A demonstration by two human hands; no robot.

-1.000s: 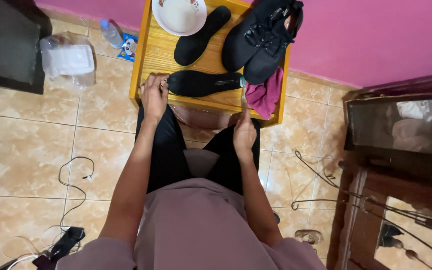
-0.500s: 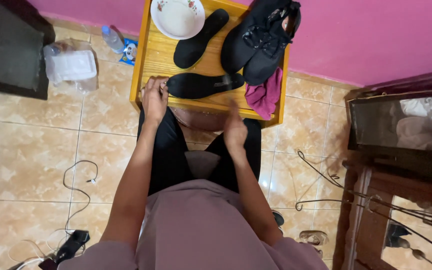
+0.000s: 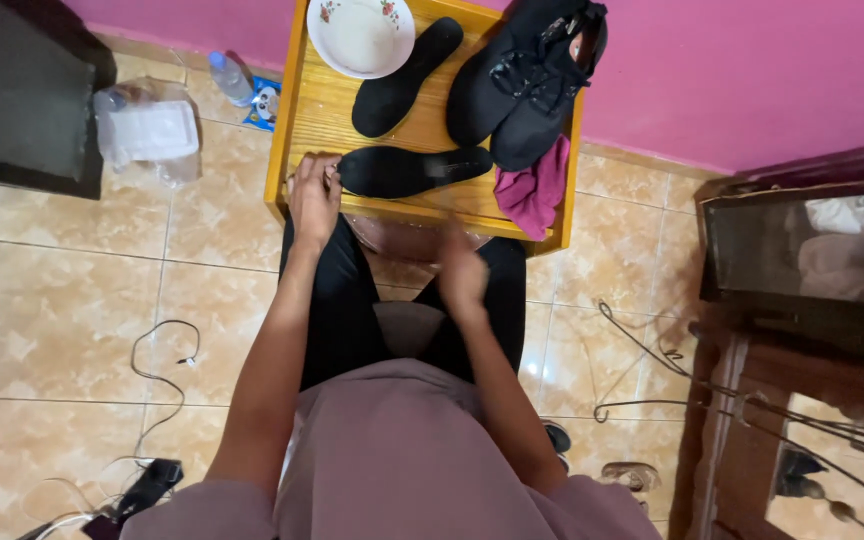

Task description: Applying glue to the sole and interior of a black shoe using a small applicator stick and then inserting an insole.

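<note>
While the left hand [image 3: 314,198] sits at the near-left edge of the tabletop [image 3: 324,118], its fingers curl at the end of the near insole [image 3: 412,170]; contact looks likely, but whether that grip actually closes on it I can't tell. Insole lies flat along the front edge, long axis left-right. Right hand [image 3: 462,275] is off the tabletop, below its front edge, above the lap, blurred; fingers look loosely extended, nothing in them. Second insole [image 3: 404,78] lies diagonal further back, its tip just beside the white bowl [image 3: 360,35] at the far-left corner. Two black boots [image 3: 532,75] lie on the right side, touching each other, with a magenta cloth [image 3: 534,185] just below them at the near-right edge, next to the near insole's right end. Floor left of the tabletop: plastic bottle [image 3: 229,77], clear bag [image 3: 147,132]. Cable [image 3: 157,380] on the tiles lower left.
</note>
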